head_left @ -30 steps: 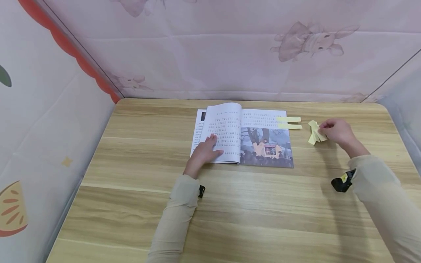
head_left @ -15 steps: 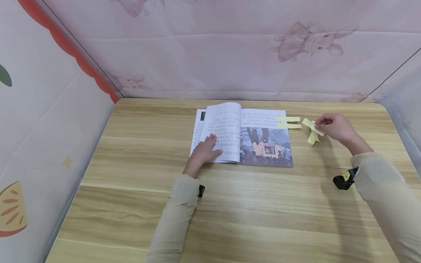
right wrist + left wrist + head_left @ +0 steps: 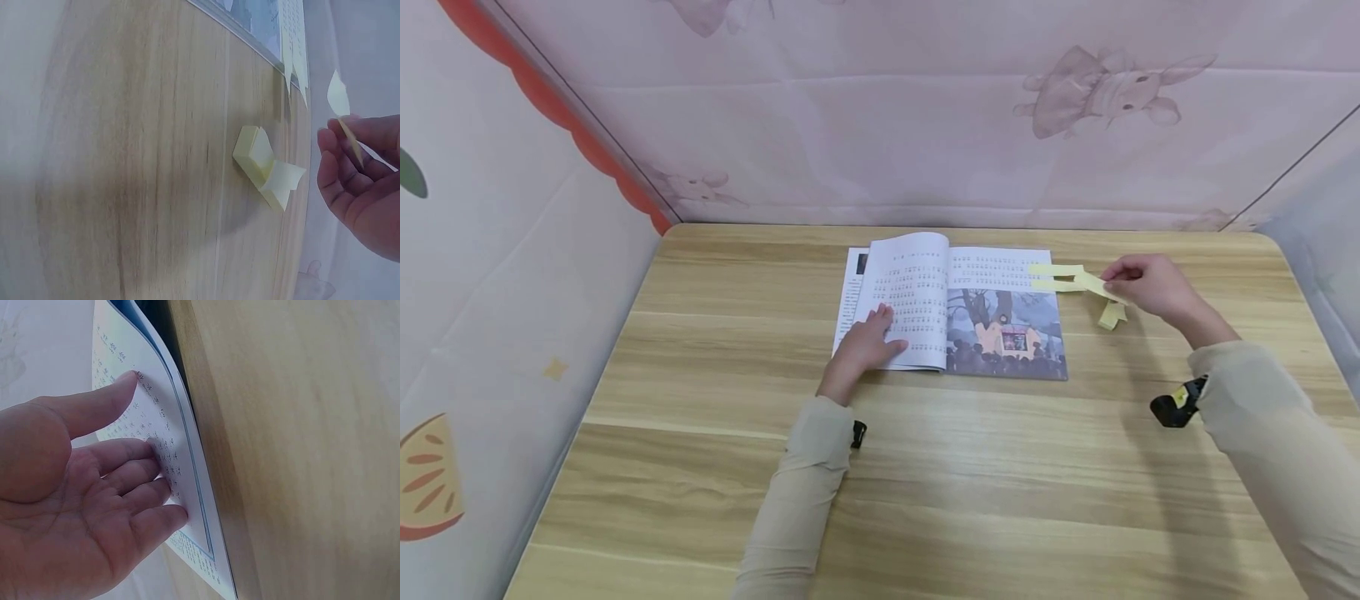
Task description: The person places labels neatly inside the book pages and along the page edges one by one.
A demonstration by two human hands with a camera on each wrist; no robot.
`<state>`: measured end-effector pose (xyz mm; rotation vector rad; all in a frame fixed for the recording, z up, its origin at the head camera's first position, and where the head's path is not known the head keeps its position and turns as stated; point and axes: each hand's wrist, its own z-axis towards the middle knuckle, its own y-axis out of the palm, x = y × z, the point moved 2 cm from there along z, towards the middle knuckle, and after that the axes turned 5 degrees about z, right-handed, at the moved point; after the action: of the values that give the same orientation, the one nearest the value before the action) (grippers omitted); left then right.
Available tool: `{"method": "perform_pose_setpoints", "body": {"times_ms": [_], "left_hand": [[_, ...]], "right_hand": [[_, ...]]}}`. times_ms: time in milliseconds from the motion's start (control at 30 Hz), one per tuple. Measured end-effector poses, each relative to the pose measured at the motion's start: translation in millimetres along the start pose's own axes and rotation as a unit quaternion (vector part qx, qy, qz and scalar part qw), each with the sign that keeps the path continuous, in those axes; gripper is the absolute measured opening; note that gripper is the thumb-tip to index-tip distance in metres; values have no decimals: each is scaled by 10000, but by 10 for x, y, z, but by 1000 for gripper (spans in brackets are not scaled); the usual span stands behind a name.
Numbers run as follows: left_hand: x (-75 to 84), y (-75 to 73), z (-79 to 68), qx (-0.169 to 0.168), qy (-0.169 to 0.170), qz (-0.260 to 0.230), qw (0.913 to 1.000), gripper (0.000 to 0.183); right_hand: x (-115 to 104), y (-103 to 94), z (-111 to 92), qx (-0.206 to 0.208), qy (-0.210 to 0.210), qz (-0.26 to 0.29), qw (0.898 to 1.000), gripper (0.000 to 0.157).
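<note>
An open book (image 3: 910,292) lies near the far edge of the table, text on its left page and a picture on its right page. My left hand (image 3: 867,343) rests on the left page, fingers spread and touching the paper in the left wrist view. My right hand (image 3: 1157,292) pinches a pale yellow sticky note strip (image 3: 339,100) between thumb and finger, raised above the table. Two yellow strips (image 3: 1056,271) stick out from the right page's edge. Below my right hand a small pad of sticky notes (image 3: 256,159) sits on the wood, its top strips curling up.
The wooden table (image 3: 970,492) stretches toward me and to both sides of the book. A pink wall cover (image 3: 880,125) with rabbit drawings rises right behind it. A white panel (image 3: 512,292) stands at the left.
My right hand has lifted a strip off the sticky note pad and moved left with it, toward the book's right edge. The left hand stays on the page.
</note>
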<state>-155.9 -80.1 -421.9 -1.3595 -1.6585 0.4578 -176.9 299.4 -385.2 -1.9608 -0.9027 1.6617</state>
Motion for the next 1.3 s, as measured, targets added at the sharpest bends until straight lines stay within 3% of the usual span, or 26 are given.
{"method": "perform_pose_setpoints", "body": {"times_ms": [533, 933, 1300], "left_hand": [[10, -12, -7, -1, -27, -14, 10000, 66], [3, -5, -8, -12, -81, -77, 9999, 66], [9, -3, -14, 5, -84, -122, 9999, 66]], "right_hand": [[-116, 184, 63, -572, -63, 223, 9981, 19], [-134, 315, 80, -599, -481, 162, 9969, 12], [-118, 388, 119, -584, -457, 91, 9972, 8]]}}
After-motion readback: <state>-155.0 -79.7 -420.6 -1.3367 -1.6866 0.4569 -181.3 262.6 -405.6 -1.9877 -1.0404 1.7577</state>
